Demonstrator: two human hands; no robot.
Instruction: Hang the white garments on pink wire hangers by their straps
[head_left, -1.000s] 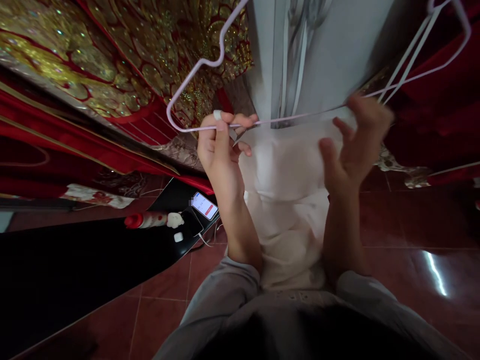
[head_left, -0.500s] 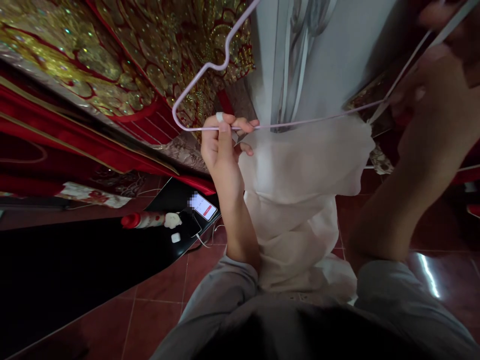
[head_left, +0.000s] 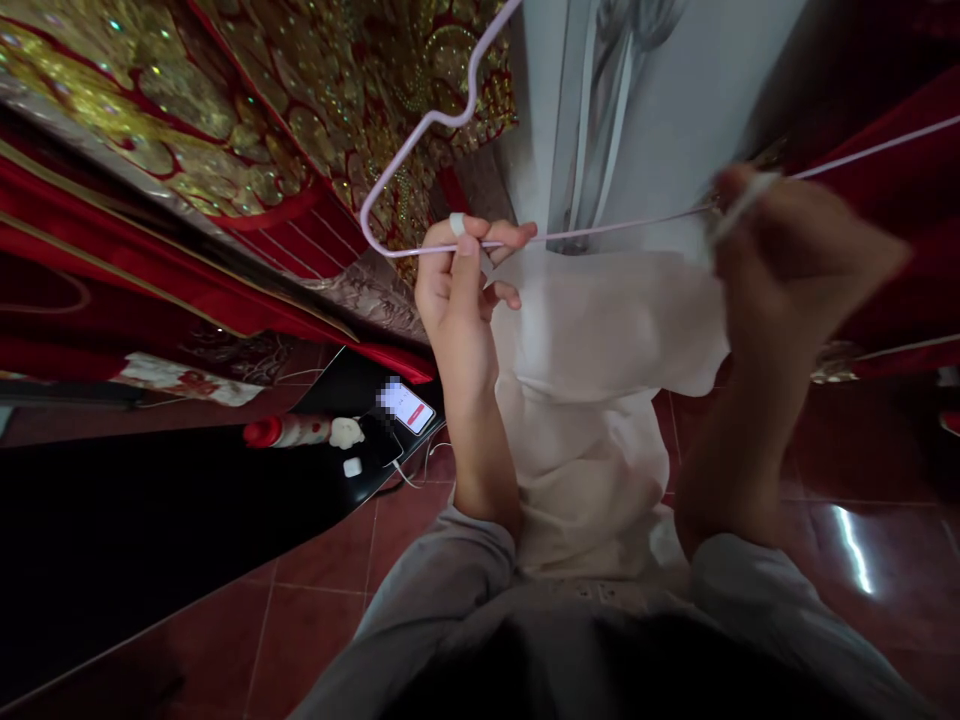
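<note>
My left hand (head_left: 461, 275) is closed on the bottom bar of a pale pink clothes hanger (head_left: 412, 145), close to its left corner. A whitish band is around one of its fingers. My right hand (head_left: 787, 250) is closed and smeared by motion, by the bar farther right, with a white strap (head_left: 742, 205) in its fingers. Whether it also grips the bar I cannot tell. Pale, sheer-looking cloth (head_left: 615, 330) hangs in folds below the bar, between my forearms. Its upper right corner is hidden by my right hand.
Red and gold sequined garments (head_left: 277, 130) hang at the left. A black table (head_left: 150, 520) holds a lit phone (head_left: 410, 405), a red-capped bottle (head_left: 281, 431) and a small white case (head_left: 352, 467). A grey-white surface (head_left: 697, 110) stands ahead, above red floor tiles (head_left: 322, 560).
My right hand has moved left and slightly down along the hanger bar with the white strap. My left hand and the hanger have shifted slightly right in the view.
</note>
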